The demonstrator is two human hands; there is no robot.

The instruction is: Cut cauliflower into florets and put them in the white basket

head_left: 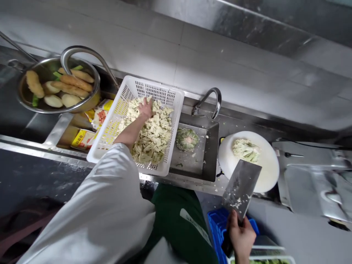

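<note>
Cut cauliflower pieces fill much of a white perforated basket set over the sinks. My left hand rests on top of the pieces with its fingers spread. Lower right, my right hand grips the handle of a cleaver; bits of cauliflower stick to its broad blade. The blade's upper end overlaps the near edge of a round white cutting board. A chunk of cauliflower lies on that board, just beyond the blade.
A steel sink holds a cauliflower head, with a faucet behind. At left stand a metal bowl of peeled vegetables and yellow packets. A metal appliance is at right; a blue crate sits below.
</note>
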